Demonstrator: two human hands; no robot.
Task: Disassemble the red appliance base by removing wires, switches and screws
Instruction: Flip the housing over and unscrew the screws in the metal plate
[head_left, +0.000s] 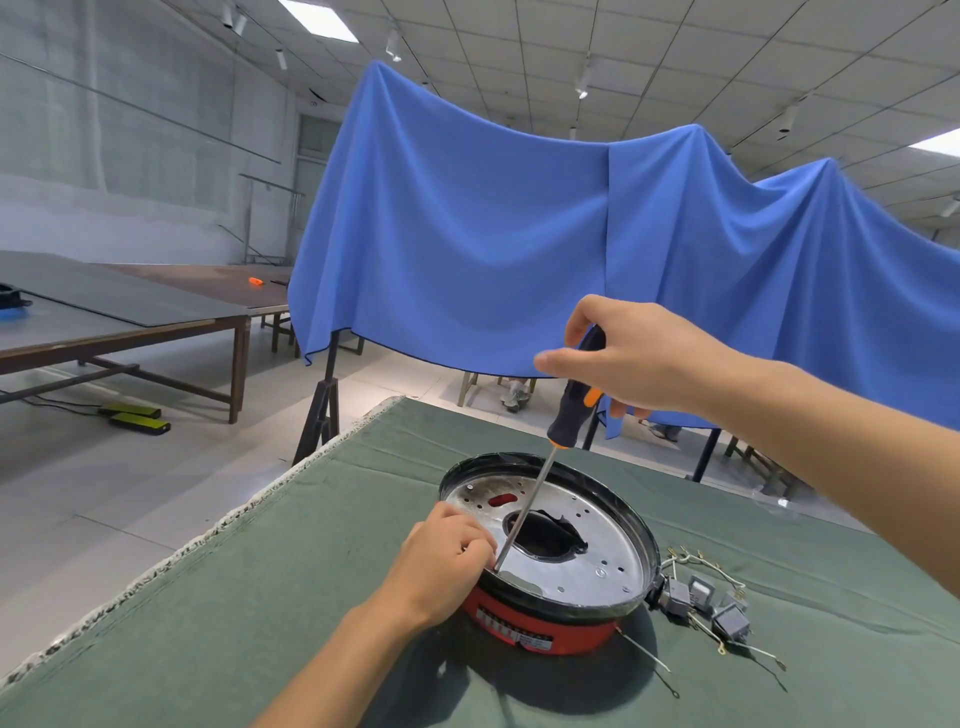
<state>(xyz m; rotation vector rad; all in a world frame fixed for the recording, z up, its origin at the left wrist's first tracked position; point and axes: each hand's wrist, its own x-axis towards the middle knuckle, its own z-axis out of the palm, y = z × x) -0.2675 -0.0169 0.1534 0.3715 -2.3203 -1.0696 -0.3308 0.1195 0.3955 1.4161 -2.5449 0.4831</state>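
The red appliance base (540, 626) stands on the green cloth, with a silver perforated plate (597, 545) on top and a dark hole in the plate's middle. My right hand (631, 358) grips the black-and-orange handle of a screwdriver (574, 400). Its long shaft slants down to the plate's near-left rim. My left hand (447, 561) rests on that rim, its fingers pinching the shaft near the tip. Grey switches with wires (706, 603) lie on the cloth right of the base.
The green cloth covers the table (260, 597), whose left edge is frayed. A blue cloth (519, 234) hangs over stands beyond the table. Long wooden tables (130, 312) stand at the left. Loose wires (649, 654) trail from the base's front right.
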